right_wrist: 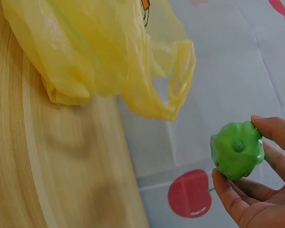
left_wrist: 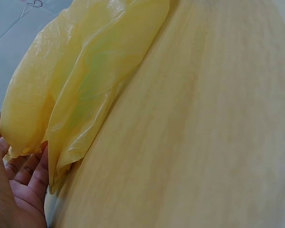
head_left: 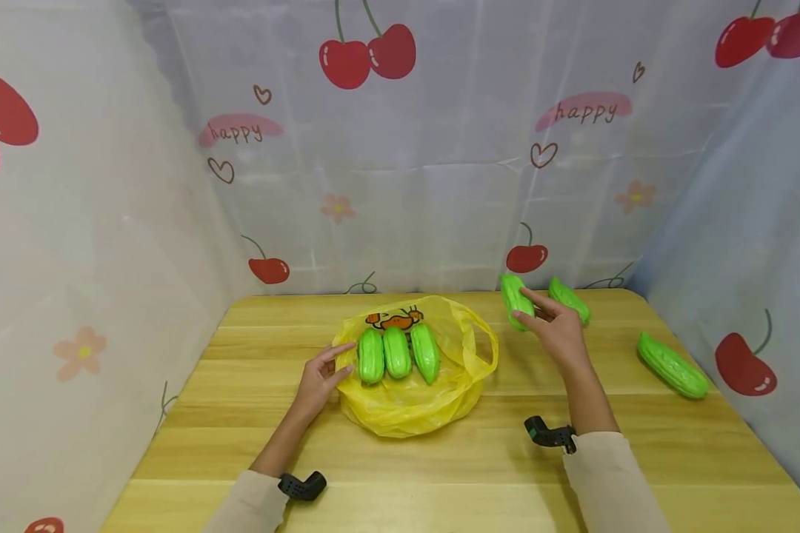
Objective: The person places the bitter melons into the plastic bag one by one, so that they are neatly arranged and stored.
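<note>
A yellow plastic bag point(head_left: 410, 422) sits with its mouth spread wide on the table, three bright green bitter melons side by side inside. At the bag's left rim, my left hand point(head_left: 315, 381) holds the edge between thumb and fingers; the left wrist view shows the thin plastic point(left_wrist: 69, 118) running between them. My right hand point(head_left: 558, 329) pinches another green bitter melon point(head_left: 516, 300) by its sides, above the table's back edge and right of the bag. In the right wrist view this melon point(right_wrist: 237, 149) shows its ridged round end, apart from the bag.
Another bitter melon point(head_left: 569, 300) lies behind the right hand near the back edge, and one more point(head_left: 672, 365) lies at the table's right side. Cherry-printed curtains point(head_left: 427, 200) hang around the wooden table point(head_left: 260, 355). A bag handle loop point(head_left: 483, 340) sticks out on the right.
</note>
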### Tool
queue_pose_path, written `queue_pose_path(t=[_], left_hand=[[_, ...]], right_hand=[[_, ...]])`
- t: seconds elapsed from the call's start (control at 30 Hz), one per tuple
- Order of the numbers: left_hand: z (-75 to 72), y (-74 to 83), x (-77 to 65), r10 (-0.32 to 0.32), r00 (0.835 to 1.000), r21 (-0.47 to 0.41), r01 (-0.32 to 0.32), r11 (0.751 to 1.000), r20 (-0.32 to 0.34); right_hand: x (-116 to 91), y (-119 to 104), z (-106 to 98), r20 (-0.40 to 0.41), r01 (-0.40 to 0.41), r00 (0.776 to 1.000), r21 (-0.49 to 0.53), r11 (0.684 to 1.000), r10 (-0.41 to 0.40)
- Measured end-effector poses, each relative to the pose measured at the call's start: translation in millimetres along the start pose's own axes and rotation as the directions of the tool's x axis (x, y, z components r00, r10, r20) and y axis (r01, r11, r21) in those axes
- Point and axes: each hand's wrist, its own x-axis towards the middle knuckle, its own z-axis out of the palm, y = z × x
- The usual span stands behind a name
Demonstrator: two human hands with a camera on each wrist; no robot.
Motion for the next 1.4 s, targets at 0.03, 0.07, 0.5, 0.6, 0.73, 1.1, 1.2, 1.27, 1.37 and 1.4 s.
queue_pose_path(t=[0.03,0.07,0.5,0.6,0.73,1.1,1.2,1.27,1.37,1.4], left_hand=[[0.0,-0.2,0.0,0.004,1.000,-0.001,-0.004,1.000,0.000],[0.1,-0.6,-0.1,0.009,1.000,0.000,-0.009,1.000,-0.001],[-1.0,-2.6,-3.3,0.021,1.000,-0.015,-0.021,1.000,0.002],[-1.0,-3.0,-3.8,0.013,1.000,-0.016,-0.013,1.000,0.001],[-1.0,-3.5,-3.6,0.015,1.000,-0.016,-0.015,1.000,0.001],[0.5,-0.5,-2.7,0.031,0.999,-0.041,-0.032,0.999,-0.010],[0.6,0.3,-2.5,0.041,0.999,-0.039,-0.041,0.998,-0.011],[0.6,0.4,-2.2,0.046,0.999,-0.037,-0.046,0.998,-0.010],[0.7,-0.1,-1.6,0.054,0.999,-0.036,-0.054,0.998,-0.008],[0.9,-0.1,-1.4,0.057,0.998,-0.037,-0.057,0.998,-0.008]], right_hand=[[-1.3,-2.4,0.3,0.007,0.007,1.000,-0.002,1.000,-0.007],[-2.8,-4.5,0.4,0.014,0.017,1.000,-0.006,1.000,-0.017],[-25.1,-16.4,12.1,0.061,0.131,0.990,-0.084,0.988,-0.127],[-29.9,-18.7,15.5,0.072,0.152,0.987,-0.079,0.985,-0.147],[-37.1,-23.4,19.7,0.080,0.180,0.981,-0.061,0.982,-0.175],[-56.8,-32.4,33.0,0.128,0.233,0.964,0.013,0.972,-0.233],[-61.1,-35.0,38.8,0.151,0.233,0.961,0.011,0.973,-0.231],[-63.6,-36.0,43.0,0.166,0.232,0.959,0.002,0.973,-0.229],[-66.8,-37.0,49.9,0.184,0.237,0.955,-0.009,0.972,-0.231],[-67.5,-37.2,52.2,0.191,0.241,0.953,-0.012,0.971,-0.234]])
